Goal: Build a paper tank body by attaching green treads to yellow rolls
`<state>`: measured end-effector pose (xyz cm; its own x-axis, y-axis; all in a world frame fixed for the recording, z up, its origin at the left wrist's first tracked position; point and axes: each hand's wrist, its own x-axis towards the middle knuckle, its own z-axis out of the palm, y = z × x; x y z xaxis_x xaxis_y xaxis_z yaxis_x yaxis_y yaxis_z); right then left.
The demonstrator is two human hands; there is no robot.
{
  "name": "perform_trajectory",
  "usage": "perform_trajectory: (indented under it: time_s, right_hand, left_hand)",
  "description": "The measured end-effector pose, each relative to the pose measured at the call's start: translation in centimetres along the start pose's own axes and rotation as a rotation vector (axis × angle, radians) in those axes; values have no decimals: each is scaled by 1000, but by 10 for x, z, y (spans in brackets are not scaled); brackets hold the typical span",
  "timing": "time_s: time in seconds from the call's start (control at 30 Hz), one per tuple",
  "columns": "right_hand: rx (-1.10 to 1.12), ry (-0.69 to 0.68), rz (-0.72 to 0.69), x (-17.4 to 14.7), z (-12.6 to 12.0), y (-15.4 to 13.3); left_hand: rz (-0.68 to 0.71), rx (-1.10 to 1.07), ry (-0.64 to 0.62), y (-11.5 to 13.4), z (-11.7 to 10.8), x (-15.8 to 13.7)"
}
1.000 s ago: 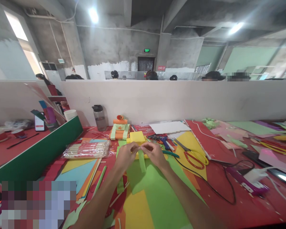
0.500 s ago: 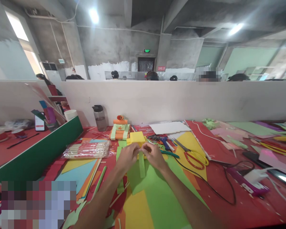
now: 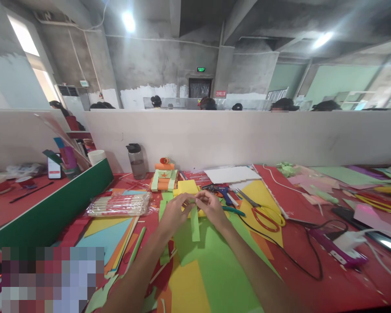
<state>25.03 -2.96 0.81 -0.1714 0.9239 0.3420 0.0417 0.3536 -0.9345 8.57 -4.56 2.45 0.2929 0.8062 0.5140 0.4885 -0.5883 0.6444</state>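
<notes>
Both my left hand and my right hand are closed in a pinch on the upper end of a light green paper strip. The strip's lower part hangs down over a large green paper sheet. My fingertips hide its top end. Just behind my hands sits a yellow paper box shape, partly covered by them. Farther back stands an orange and pale green paper model with a star on it.
Left of my hands lie wrapped sticks and coloured paper, beside a green divider. A bottle stands behind. To the right are scissors, a glue gun, a black cable and a purple power strip.
My hands have shifted slightly, with the fingers in a changed pinch at the strip's top. The hanging strip has moved a little to the right.
</notes>
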Motion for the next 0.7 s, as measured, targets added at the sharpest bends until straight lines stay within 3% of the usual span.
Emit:
perform_trajectory:
  time_s: [0.17,0.33,0.7]
  right_hand:
    - [75,6,-24,0,0,-4]
    - [88,-22,-22,-2,1,-5]
    - [-1,-5,-59,1,-1,-1]
  left_hand:
    - [-107,-64,48,0,-1,2]
    - [-130,-87,121,-3,-3,3]
    - [-216,-176,74,-6,-1,3]
